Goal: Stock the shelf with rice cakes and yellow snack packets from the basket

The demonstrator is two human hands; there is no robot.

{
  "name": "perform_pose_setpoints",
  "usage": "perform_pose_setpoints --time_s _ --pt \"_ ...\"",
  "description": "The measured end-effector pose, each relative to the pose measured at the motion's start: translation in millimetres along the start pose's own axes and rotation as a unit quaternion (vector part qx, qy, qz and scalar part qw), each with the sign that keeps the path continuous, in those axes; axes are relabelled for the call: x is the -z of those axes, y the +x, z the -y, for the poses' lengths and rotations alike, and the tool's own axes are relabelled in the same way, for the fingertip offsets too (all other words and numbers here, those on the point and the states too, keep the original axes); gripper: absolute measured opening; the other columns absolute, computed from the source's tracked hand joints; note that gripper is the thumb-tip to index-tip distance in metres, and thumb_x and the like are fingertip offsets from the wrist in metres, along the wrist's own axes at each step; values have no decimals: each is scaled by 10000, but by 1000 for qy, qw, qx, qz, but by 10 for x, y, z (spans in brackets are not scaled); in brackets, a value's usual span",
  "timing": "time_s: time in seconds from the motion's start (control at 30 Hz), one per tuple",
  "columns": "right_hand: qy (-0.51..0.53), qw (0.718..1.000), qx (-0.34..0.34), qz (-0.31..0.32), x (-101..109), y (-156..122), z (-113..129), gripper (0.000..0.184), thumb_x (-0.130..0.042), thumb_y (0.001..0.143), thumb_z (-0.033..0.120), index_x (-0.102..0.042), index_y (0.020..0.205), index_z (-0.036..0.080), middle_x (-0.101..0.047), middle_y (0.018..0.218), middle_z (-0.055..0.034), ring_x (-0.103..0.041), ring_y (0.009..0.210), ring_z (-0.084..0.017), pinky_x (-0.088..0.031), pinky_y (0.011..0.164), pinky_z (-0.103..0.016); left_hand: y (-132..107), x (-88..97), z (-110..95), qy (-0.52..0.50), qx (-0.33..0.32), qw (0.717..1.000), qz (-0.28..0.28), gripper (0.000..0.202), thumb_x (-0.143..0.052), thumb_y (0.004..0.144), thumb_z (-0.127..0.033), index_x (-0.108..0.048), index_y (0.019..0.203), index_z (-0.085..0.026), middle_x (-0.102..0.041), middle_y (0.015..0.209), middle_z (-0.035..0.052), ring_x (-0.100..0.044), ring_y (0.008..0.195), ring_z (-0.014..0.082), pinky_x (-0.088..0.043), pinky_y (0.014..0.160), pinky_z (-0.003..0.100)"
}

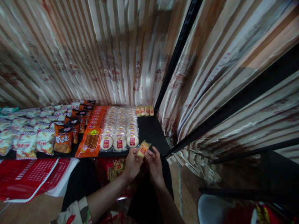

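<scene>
Long orange packet (93, 127) seemingly reads "12"; orange bag (63, 139), "烧".

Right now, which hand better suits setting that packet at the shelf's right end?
Likely the right hand: it's nearer that shelf end, while the left hand is nearer the round packs.

the left hand (133, 163) and right hand (154, 163) cover edges of the small yellow packet (143, 148), its print too blurred to read. the left forearm (107, 193) partly hides the gold packets (118, 165) below. the left edge of view crops the red basket (37, 173).
</scene>
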State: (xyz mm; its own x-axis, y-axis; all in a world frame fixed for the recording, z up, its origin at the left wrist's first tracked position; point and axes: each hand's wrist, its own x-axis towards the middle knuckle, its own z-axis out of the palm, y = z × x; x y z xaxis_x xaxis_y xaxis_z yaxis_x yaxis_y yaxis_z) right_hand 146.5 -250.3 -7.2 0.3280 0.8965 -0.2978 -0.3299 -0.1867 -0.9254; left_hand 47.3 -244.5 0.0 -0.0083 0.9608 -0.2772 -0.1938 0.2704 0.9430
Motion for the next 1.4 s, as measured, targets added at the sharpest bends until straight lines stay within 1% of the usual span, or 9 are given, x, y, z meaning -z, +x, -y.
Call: perform_pose_setpoints --time_s 0.1,0.2,0.4,0.6,0.73,0.93,1.03,1.2,1.4 --pt "-4 1000 7 26 10 36 7 593 -700 630 418 -483 1140 207 -665 1034 -76 -640 914 -233 -502 828 -365 25 -75 -39 64 -54 996 -20 244 -604 675 -130 -502 888 -191 -573 848 13 -527 719 120 -397 660 212" --pt "-14 999 14 33 20 91 28 479 -696 631 402 -542 1040 206 -674 1017 -73 -636 930 -233 -492 848 -367 54 -124 -98 72 -55 996 -22 228 -616 643 -97 -522 828 -191 -572 812 12 -531 734 133 -394 682 222" --pt "-28 999 39 23 67 287 12 466 -686 618 381 -549 1028 208 -681 995 -67 -635 931 -225 -485 858 -368 169 -163 -113 115 -54 992 -16 225 -572 643 -43 -581 794 -209 -570 727 -7 -518 701 145 -382 725 245" --pt "-21 999 49 0 79 514 14 463 -688 569 315 -562 1003 213 -679 972 -61 -629 933 -228 -476 877 -373 310 -252 -109 143 -62 987 -48 321 -569 595 -5 -612 838 -209 -592 915 43 -532 889 197 -378 839 282" --pt "-30 997 66 -5 97 674 15 466 -687 568 307 -580 1010 205 -662 983 -61 -617 949 -221 -468 892 -374 447 -330 -117 103 -43 992 -66 306 -596 554 5 -614 778 -203 -598 867 45 -514 974 229 -337 932 315" --pt "-96 987 129 13 161 906 -82 375 -626 656 307 -618 1022 228 -596 1054 -64 -611 925 -200 -494 854 -344 637 -478 -48 50 -20 998 19 228 -596 660 -79 -596 853 -200 -642 872 53 -575 906 206 -410 829 274" --pt "-160 973 167 20 179 980 -107 339 -569 702 307 -627 1023 213 -582 1027 -76 -616 877 -190 -510 818 -341 675 -544 -41 59 -9 998 26 168 -574 716 -134 -575 874 -190 -651 889 64 -592 871 191 -425 794 258" --pt "-309 921 236 -15 211 1029 -108 340 -481 737 264 -625 1034 182 -605 1007 -95 -581 881 -196 -524 759 -343 676 -640 -155 155 4 987 32 176 -454 800 -162 -539 954 -155 -636 962 80 -600 845 157 -441 766 237" --pt "-389 879 277 -17 218 1039 -141 407 -441 731 198 -573 1112 145 -597 1038 -131 -570 894 -211 -508 788 -364 673 -685 -246 229 23 973 28 234 -383 834 -172 -530 1013 -138 -626 1020 102 -593 894 156 -439 791 229"
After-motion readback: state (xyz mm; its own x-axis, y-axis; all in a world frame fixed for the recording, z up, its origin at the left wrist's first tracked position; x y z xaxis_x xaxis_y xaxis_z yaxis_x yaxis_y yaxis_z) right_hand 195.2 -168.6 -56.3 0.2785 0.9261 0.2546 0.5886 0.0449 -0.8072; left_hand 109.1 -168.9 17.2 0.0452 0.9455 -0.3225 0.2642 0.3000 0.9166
